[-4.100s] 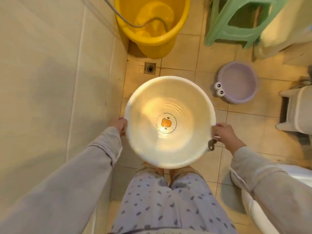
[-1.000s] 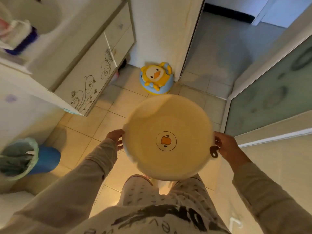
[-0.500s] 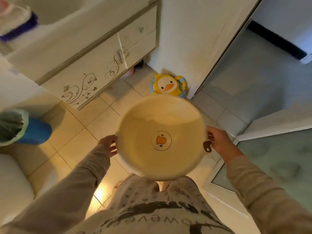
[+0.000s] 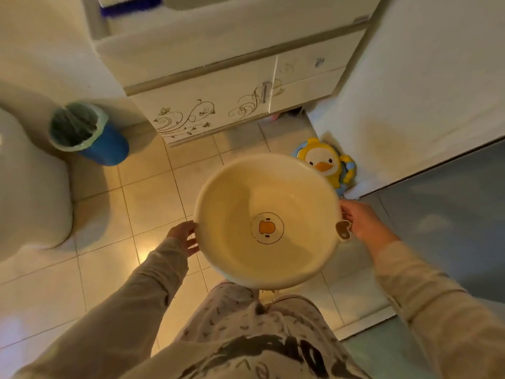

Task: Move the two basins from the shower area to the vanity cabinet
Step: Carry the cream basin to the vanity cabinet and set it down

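I hold a cream basin with a duck face printed on its bottom, level at waist height above the tiled floor. My left hand grips its left rim and my right hand grips the right rim beside a small brown hanging tab. The white vanity cabinet with brown floral scrollwork on its door stands straight ahead, its doors closed. The second, purple basin is out of view.
A blue waste bin with a green liner sits left of the cabinet. A yellow duck-shaped toy lies on the floor by the wall corner at right. A white toilet fills the left edge. A doorway opens at right.
I have turned from the shower area, where the purple basin remains, to face the vanity cabinet. Over the last second the view swung left, bringing cabinet and bin toward the centre.
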### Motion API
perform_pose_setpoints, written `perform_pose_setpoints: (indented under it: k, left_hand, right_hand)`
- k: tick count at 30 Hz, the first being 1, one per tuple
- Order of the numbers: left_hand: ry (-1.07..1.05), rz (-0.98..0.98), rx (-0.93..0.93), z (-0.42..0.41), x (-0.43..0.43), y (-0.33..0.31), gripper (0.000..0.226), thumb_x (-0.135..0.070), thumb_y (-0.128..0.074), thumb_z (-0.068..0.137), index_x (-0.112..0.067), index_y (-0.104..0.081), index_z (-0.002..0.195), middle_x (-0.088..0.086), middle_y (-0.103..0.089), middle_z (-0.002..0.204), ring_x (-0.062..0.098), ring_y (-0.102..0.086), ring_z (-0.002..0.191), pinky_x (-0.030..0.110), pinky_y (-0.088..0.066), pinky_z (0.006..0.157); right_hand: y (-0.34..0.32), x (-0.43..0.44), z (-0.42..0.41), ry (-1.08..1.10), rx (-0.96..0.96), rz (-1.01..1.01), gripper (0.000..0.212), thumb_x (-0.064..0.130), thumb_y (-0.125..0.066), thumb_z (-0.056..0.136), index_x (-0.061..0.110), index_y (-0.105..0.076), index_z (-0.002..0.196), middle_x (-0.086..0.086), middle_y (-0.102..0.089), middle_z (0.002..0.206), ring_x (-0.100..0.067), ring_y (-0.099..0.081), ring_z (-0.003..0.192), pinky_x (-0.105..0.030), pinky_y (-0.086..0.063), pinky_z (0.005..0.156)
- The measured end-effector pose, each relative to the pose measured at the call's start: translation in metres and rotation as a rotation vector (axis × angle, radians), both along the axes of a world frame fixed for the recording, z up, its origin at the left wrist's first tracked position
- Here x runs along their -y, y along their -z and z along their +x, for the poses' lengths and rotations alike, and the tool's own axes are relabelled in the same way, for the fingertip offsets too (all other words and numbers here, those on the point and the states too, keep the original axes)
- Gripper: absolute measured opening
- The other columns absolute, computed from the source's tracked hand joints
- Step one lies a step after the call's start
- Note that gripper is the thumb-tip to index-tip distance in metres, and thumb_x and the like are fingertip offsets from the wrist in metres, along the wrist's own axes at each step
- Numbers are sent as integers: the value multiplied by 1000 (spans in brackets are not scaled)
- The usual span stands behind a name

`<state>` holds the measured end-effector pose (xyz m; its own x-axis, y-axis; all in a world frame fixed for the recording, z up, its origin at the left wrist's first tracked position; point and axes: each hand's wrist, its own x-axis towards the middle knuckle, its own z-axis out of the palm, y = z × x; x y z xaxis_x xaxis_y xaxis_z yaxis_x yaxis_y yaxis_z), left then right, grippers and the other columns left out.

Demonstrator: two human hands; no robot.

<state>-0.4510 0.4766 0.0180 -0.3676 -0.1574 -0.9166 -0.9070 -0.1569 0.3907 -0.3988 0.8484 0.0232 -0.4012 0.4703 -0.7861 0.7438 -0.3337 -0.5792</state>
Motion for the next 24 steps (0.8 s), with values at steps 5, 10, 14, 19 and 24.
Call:
perform_pose_setpoints:
  k: [5,10,14,19,24]
  left_hand:
    - [-2,-20,9,-38,-9,7,18,-7,-47,88,-13,-55,73,2,-55,77,21,-50,66,33,-45,59]
    - [16,-35,16,-76,-14,11,15,-9,-47,88,-13,-56,76,2,-54,78,20,-50,67,31,-45,60]
    - [4,-46,30,-99,-12,12,16,-6,-47,85,-14,-55,74,2,-52,76,20,-50,67,30,-44,60]
    - [-2,-76,85,-111,-13,21,14,-6,-46,86,-11,-56,95,2,-53,77,20,-51,69,34,-47,69]
    - [-21,-130,129,-115,-16,33,33,-5,-44,89,-10,-60,117,5,-55,81,26,-53,91,34,-46,77]
  right_hand:
    - [-1,-6,-46,-48,46,-3,10,9,-65,78,4,-66,87,-14,-65,80,-24,-60,68,-32,-50,64]
    - [2,-10,-82,-95,56,12,4,9,-61,81,6,-63,82,-13,-64,79,-22,-60,68,-28,-48,58]
    - [9,-7,-107,-132,78,-11,11,10,-59,84,9,-62,95,-13,-63,85,-23,-59,73,-34,-48,66]
    - [24,-8,-133,-248,137,-23,13,19,-59,84,18,-66,94,-11,-66,102,-26,-62,91,-40,-50,82]
    - [46,-15,-162,-389,231,-3,35,19,-55,86,13,-62,119,-16,-64,119,-30,-60,102,-43,-48,88]
